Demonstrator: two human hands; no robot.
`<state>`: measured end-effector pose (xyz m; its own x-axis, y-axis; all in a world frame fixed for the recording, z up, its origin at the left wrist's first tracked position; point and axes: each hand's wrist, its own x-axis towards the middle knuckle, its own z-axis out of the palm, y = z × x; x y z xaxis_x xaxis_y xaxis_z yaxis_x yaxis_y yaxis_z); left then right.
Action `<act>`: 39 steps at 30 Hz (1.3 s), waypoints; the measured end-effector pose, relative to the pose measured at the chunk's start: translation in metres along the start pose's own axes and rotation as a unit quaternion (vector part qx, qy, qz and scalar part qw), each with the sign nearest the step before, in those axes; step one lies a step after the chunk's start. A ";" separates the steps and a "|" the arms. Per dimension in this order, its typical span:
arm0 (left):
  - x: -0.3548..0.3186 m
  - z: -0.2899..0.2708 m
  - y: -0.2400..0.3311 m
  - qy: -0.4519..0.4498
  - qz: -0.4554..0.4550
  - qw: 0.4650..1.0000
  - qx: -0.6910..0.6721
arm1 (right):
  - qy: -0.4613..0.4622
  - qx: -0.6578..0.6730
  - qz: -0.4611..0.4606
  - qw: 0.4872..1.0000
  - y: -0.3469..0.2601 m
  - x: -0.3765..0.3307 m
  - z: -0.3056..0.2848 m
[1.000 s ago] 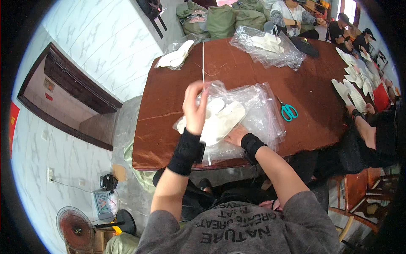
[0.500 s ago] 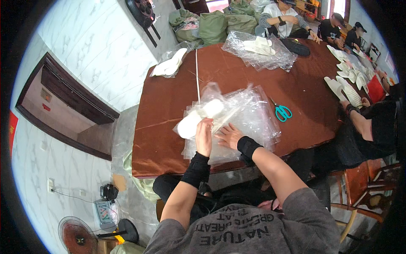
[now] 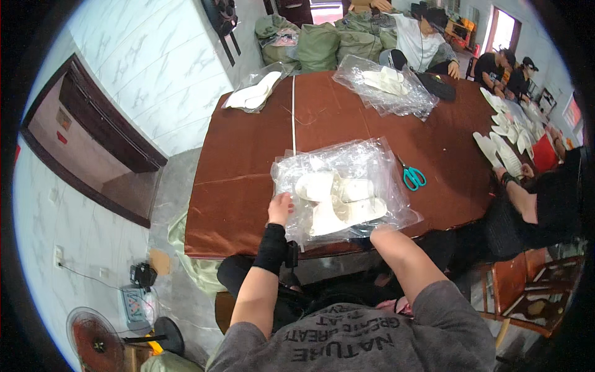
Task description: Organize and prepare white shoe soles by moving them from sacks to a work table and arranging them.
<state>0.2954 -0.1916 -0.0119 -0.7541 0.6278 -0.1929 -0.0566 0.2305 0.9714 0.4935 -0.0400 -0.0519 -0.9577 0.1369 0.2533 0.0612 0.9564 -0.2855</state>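
Observation:
A pair of white slippers (image 3: 348, 214) lies in front of me, with clear plastic around it, over a stack of clear plastic bags (image 3: 297, 162). At the left edge of the plastic is my left hand (image 3: 282, 209), its fingers curled closed on the bag's edge. My right forearm reaches to the near right corner of the bag. There the right hand is hidden by plastic and slippers, so its fingers do not show. A dark patch, perhaps my wristband, shows through the film.
Teal-handled scissors (image 3: 413, 178) lie right of the bags on the brown tabletop (image 3: 235, 186). Bagged white slippers (image 3: 254, 93) rest at the far left, and more bagged slippers (image 3: 387, 82) at the back. A co-worker's hands (image 3: 527, 170) handle white slippers at right.
The slippers have moved right and turned, and plastic now surrounds them. My left hand has shifted left to the bag's edge. My right hand has gone from the stack's top into hiding.

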 end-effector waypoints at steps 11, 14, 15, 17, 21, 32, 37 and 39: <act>0.010 0.045 0.021 0.214 0.215 0.932 0.198 | 0.010 -0.044 -0.005 0.999 0.007 -0.008 -0.018; 0.011 0.026 -0.007 0.246 0.267 0.895 0.261 | 0.016 -0.041 -0.008 0.999 0.009 -0.005 -0.024; -0.007 0.029 0.001 0.234 0.258 0.901 0.257 | 0.019 -0.041 -0.005 0.999 0.008 -0.009 -0.022; -0.011 0.028 -0.026 0.165 0.269 0.883 0.347 | 0.022 -0.042 0.001 0.999 0.018 -0.022 -0.028; -0.014 0.029 -0.030 0.222 0.218 0.822 0.476 | 0.022 -0.050 0.000 0.999 0.020 -0.026 -0.040; -0.010 0.023 -0.038 0.192 0.183 0.823 0.502 | -0.223 -0.214 0.179 0.934 0.106 -0.022 -0.154; -0.008 0.028 -0.032 0.183 0.179 0.836 0.485 | 0.088 -0.044 0.296 0.950 0.147 -0.031 -0.214; -0.013 0.014 -0.037 0.193 0.167 0.828 0.500 | 0.071 0.275 0.356 0.891 0.105 0.006 -0.210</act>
<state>0.3163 -0.1975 -0.0473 -0.7821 0.5415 0.3082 0.6215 0.7133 0.3240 0.5536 0.1148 0.1137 -0.6844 0.7258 -0.0695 0.4541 0.3498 -0.8194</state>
